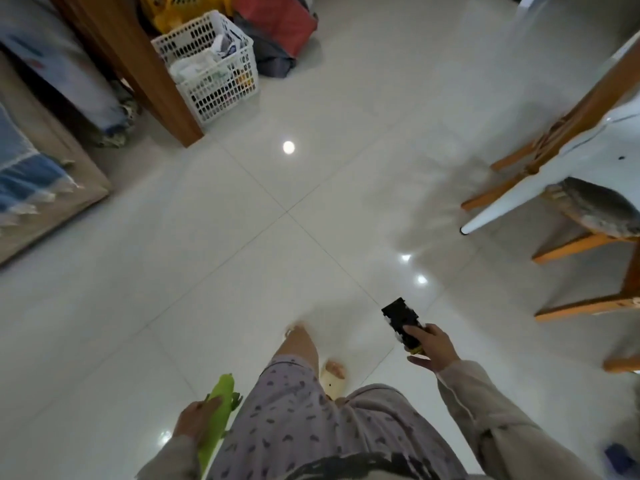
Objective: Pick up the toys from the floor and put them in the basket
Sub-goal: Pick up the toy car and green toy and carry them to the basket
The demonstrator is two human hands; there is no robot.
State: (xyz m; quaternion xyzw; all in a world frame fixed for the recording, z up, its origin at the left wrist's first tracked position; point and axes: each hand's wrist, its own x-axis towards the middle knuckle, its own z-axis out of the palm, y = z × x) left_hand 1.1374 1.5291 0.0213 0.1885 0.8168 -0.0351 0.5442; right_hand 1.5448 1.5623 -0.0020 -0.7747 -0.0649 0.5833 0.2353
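I am standing on the glossy white tile floor (pixel 242 258), looking down past my patterned shorts (pixel 311 420). My left hand (pixel 195 419) is closed around a green toy lizard (pixel 218 410), low at the near left beside my hip; its blunt end points away from me and its thin tail trails down past my wrist. My right hand (pixel 433 348) is held out at the near right and grips a black toy block (pixel 401 318) that looks built of bricks, with a bit of yellow showing at the end under my fingers. My thumb lies on top of it and the other fingers wrap below.

The white basket (pixel 221 95) of lattice plastic sits on the floor at the far left, well away from both hands, just beside a brown wooden post (pixel 145 71). It already holds a jumble of pale things I cannot make out. Behind it lie a red bag (pixel 277 19) and something yellow (pixel 173 15). Along the left edge is a bed (pixel 48 174) with blue striped cloth hanging over it. On the right stand wooden chair legs (pixel 585 244) and a white leg (pixel 512 199). One of my feet in a pale slipper (pixel 334 375) shows just ahead of me.
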